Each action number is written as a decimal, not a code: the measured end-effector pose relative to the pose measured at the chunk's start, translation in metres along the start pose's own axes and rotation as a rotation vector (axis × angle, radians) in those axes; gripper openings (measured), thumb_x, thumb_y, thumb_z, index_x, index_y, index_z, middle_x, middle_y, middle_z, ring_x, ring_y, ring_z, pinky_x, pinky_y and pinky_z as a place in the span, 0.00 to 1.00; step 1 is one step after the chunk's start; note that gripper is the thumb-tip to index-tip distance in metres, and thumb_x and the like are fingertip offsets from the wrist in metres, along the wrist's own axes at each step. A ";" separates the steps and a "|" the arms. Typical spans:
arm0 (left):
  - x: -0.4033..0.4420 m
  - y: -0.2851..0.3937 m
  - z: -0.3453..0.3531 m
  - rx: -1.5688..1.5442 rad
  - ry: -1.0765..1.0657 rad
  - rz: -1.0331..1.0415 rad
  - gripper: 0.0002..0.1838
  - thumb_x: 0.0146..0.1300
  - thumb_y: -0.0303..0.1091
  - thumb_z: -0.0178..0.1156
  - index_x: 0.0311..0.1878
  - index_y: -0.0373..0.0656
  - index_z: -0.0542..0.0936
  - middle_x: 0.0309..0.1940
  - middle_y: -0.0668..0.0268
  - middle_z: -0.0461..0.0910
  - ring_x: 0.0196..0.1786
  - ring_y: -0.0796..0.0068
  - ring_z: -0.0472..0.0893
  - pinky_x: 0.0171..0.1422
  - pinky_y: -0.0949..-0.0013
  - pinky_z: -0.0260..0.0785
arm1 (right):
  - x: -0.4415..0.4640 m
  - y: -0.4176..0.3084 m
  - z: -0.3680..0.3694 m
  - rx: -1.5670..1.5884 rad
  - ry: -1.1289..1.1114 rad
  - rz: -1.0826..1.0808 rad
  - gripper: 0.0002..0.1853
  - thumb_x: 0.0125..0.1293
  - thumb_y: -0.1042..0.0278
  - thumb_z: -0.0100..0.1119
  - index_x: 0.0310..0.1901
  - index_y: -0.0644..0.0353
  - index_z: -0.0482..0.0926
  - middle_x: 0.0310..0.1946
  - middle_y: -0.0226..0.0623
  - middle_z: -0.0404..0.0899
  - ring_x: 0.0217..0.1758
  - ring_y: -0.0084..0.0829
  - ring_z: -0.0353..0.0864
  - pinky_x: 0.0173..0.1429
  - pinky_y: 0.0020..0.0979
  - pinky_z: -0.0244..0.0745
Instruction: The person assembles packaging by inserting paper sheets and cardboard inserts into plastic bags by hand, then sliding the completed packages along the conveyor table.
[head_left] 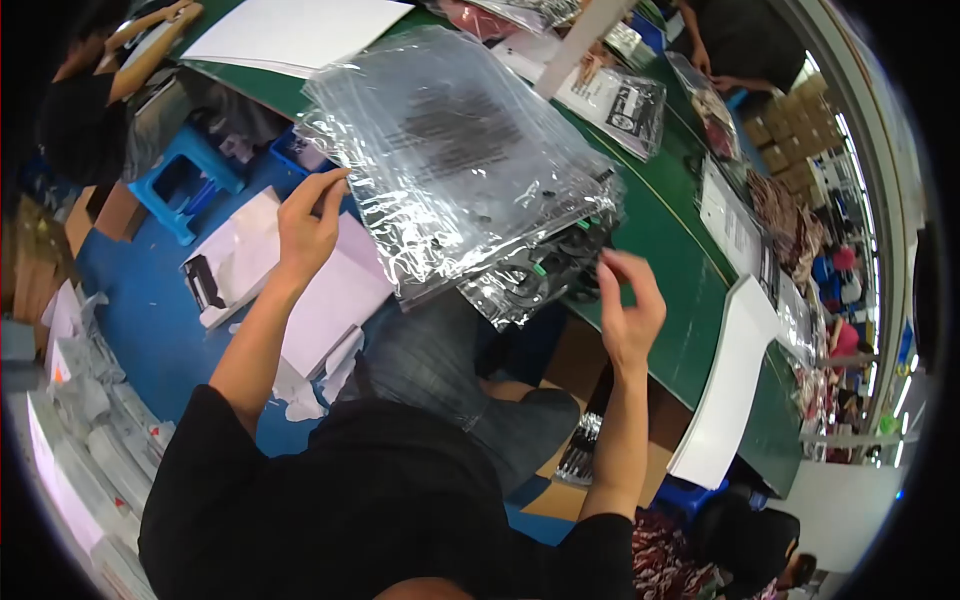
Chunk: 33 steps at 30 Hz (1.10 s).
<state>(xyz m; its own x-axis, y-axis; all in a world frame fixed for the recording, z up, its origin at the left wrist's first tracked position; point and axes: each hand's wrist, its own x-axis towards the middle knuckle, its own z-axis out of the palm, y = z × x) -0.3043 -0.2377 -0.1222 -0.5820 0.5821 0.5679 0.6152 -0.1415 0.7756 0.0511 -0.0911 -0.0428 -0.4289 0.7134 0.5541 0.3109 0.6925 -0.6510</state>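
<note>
A stack of clear plastic bags with dark print lies over the edge of the green table. At its left edge, my left hand pinches the side of a bag between thumb and fingertips. My right hand is at the lower right corner of the stack, its thumb and index finger close together; whatever may be between them is too small to tell. Black items in clear packaging, with small green marks, stick out beneath the stack, just left of my right hand.
White sheets lie at the table's upper left, more at its right. Packaged goods lie beyond the stack. A blue stool and pink-white packages are at left. Co-workers are at upper left and upper right.
</note>
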 end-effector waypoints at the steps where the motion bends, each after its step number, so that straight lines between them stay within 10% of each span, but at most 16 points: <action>1: -0.008 -0.003 0.000 0.021 0.012 -0.016 0.08 0.70 0.24 0.61 0.50 0.37 0.84 0.33 0.66 0.83 0.34 0.82 0.78 0.39 0.77 0.69 | 0.020 -0.004 0.005 -0.129 -0.055 -0.173 0.09 0.64 0.79 0.65 0.46 0.66 0.84 0.42 0.39 0.84 0.46 0.33 0.83 0.51 0.28 0.77; 12: -0.057 -0.026 -0.021 0.066 -0.014 -0.141 0.12 0.69 0.20 0.60 0.53 0.36 0.82 0.40 0.63 0.83 0.37 0.78 0.79 0.44 0.74 0.72 | 0.079 0.009 0.030 -0.448 -0.530 -0.486 0.15 0.55 0.78 0.67 0.46 0.61 0.85 0.46 0.36 0.85 0.53 0.38 0.81 0.59 0.39 0.73; 18: -0.037 -0.008 -0.010 0.127 -0.110 0.135 0.20 0.60 0.16 0.63 0.57 0.38 0.81 0.49 0.58 0.81 0.45 0.64 0.82 0.48 0.69 0.74 | 0.098 0.006 0.029 -0.470 -0.598 -0.682 0.12 0.57 0.79 0.65 0.44 0.62 0.84 0.47 0.36 0.86 0.54 0.38 0.83 0.59 0.38 0.76; 33: 0.048 0.009 0.000 0.285 -0.144 0.630 0.22 0.50 0.18 0.66 0.52 0.40 0.84 0.51 0.59 0.84 0.59 0.57 0.81 0.60 0.60 0.72 | 0.097 -0.048 -0.044 -0.201 0.017 -0.644 0.16 0.45 0.76 0.72 0.38 0.62 0.80 0.41 0.42 0.84 0.48 0.42 0.85 0.52 0.35 0.81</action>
<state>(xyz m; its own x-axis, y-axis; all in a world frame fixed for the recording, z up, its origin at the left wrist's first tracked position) -0.3270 -0.2107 -0.0879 -0.0054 0.5617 0.8273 0.9387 -0.2824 0.1979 0.0317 -0.0505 0.0653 -0.5691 0.1516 0.8082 0.1499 0.9855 -0.0793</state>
